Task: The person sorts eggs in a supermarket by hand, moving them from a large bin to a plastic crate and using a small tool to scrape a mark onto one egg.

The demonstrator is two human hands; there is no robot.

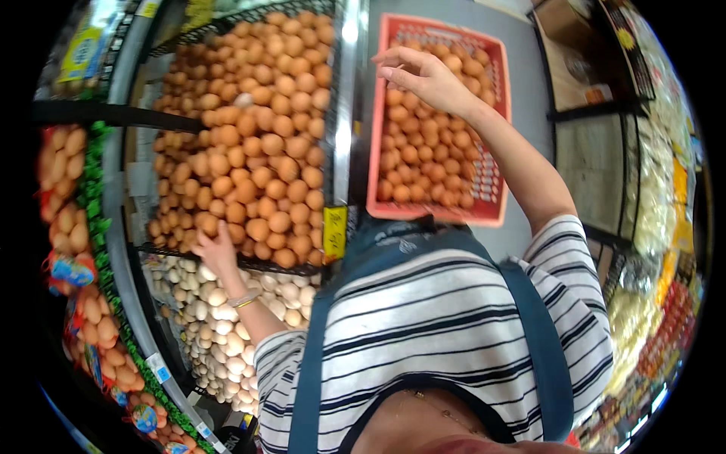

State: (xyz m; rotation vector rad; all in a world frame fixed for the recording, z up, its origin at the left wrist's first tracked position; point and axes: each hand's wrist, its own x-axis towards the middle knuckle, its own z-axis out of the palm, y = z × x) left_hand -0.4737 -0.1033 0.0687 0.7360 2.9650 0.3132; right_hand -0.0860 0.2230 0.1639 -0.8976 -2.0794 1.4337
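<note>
My left hand (pixel 218 252) is at the near edge of a black plastic crate (pixel 283 265) heaped with brown eggs (pixel 272 144). Its fingers are spread, with the tips against or just beside a brown egg (pixel 210 225); no firm hold shows. A bracelet circles that wrist. Over the red plastic basket (pixel 372 196) hangs my right hand (pixel 417 74), its fingers loosely curled apart from the thumb and nothing visible between them. Inside the basket lie many brown eggs (pixel 425 153); the hand and forearm hide part of them. One whitish egg (pixel 244 100) sits among the brown ones in the crate.
Paler eggs (pixel 227 323) fill the area nearer me, below the crate. A metal rail (pixel 343 113) with a yellow tag (pixel 335 232) separates crate and basket. Netted bags of eggs (pixel 105 329) line the far left. Shelving (pixel 592 170) with packaged goods stands at the right.
</note>
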